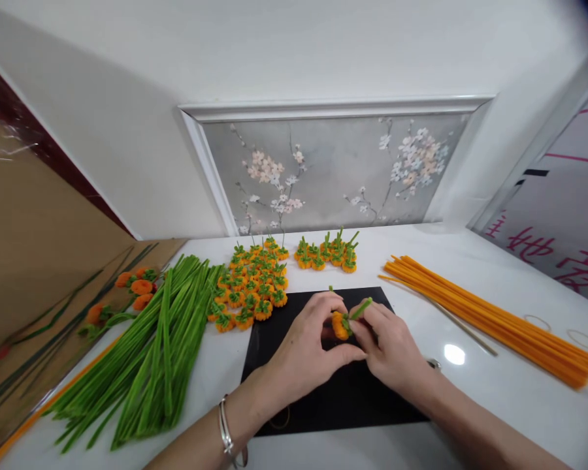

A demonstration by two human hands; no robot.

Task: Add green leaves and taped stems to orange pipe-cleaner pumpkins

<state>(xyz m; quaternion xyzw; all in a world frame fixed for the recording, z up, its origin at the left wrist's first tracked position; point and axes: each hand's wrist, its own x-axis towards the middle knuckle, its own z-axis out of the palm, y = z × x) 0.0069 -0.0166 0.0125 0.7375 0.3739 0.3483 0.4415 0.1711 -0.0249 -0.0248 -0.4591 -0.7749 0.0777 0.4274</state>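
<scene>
Above a black mat (323,405), both hands meet around one small orange pumpkin shape (340,326) with green stem pieces. My left hand (306,343) curls its fingers and thumb round the orange body. My right hand (389,339) pinches the green stem (360,308) on its right side. Behind and to the left of the mat stand rows of similar orange pumpkins (251,285) with green tops. A smaller group of pumpkins (326,251) sits farther back in the middle.
Green fuzzy stems (161,352) lie piled at the left. Orange fuzzy stems (490,316) lie at the right, beside a thin stick (463,323) and clear rings. Orange flowers (141,287) rest on brown board at the far left. A white wall stands behind.
</scene>
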